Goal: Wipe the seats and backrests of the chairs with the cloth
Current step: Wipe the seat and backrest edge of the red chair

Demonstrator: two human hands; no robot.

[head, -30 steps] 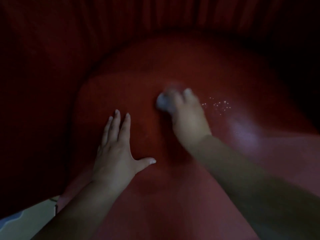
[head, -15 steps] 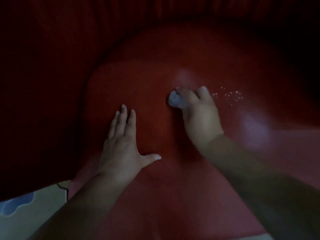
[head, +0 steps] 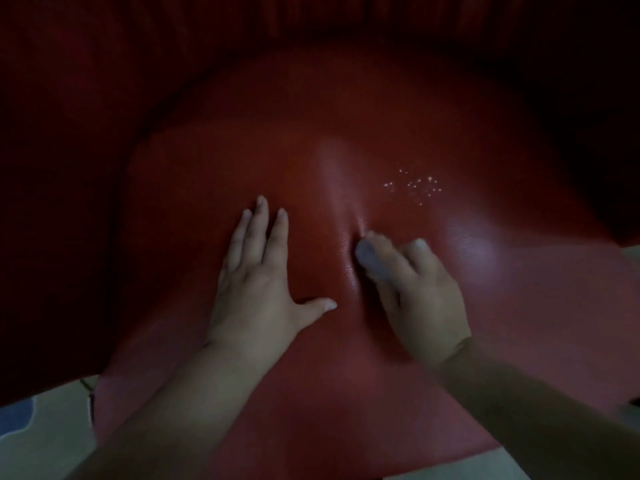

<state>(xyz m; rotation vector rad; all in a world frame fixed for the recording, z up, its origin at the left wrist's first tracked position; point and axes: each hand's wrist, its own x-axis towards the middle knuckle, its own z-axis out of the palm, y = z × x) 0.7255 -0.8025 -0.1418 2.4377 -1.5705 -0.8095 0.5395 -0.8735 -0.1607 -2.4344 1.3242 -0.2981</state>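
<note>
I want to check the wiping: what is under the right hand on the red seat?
A pale cloth shows under the fingers of the right hand, pressed on the seat. The hand covers the rest of the cloth.

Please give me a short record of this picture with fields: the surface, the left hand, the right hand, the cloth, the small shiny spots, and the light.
surface: red seat, smooth and shiny
left hand: flat on the seat, fingers spread, holds nothing
right hand: presses a cloth onto the seat, grip closed on it
cloth: small, pale, bunched under the fingers, blurred
droplets: a cluster of tiny bright spots beyond the right hand, not under the cloth
light: dim; the back of the chair is too dark to make out
</note>
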